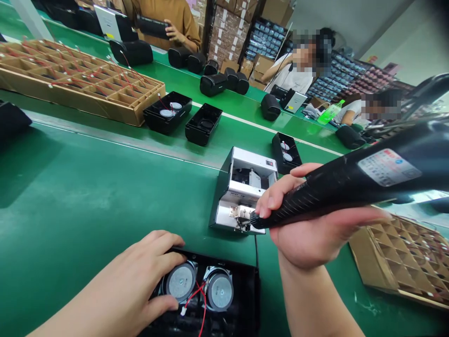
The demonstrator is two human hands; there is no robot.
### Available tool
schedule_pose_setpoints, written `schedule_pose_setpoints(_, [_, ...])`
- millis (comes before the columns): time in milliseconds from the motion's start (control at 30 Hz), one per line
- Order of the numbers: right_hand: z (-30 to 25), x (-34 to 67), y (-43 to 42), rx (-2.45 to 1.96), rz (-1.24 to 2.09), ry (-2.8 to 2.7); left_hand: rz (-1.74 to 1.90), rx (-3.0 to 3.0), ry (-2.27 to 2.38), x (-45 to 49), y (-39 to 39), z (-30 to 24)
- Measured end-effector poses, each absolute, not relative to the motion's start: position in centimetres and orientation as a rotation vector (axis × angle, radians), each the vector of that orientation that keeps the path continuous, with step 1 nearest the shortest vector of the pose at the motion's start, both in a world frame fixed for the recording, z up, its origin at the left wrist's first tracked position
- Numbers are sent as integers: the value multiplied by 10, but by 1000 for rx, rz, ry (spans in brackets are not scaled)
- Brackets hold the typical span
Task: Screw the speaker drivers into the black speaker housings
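My right hand [308, 229] is wrapped round a black electric screwdriver [354, 185], whose tip points left into a small white screw feeder box [242, 187] on the green table. My left hand [140, 276] rests, fingers curled, on the left edge of a black speaker housing [242, 299] at the near edge. Two round silver speaker drivers [199, 283] sit inside that housing, with red wires and a white plug between them.
A cardboard divider tray [80, 79] with red wires lies far left; another [403, 257] sits at right. Open black housings [185, 117] and finished black speakers [224, 79] lie along the green belt. Other people sit across the belt at back.
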State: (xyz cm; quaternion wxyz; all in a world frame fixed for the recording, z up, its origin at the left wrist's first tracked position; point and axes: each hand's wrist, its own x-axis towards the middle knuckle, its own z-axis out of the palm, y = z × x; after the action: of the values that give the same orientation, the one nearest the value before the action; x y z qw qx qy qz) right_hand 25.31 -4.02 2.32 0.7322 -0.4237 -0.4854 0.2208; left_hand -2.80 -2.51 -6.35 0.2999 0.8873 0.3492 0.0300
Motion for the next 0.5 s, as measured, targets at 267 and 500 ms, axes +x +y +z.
schedule_pose_setpoints(267, [23,253,-40,-926,506,-1076,22,2284,971,-24,-28,-55])
schedule_pose_setpoints(500, [18,246,-46,-925,581,-1079,11,2260,978,-20,-28,-51])
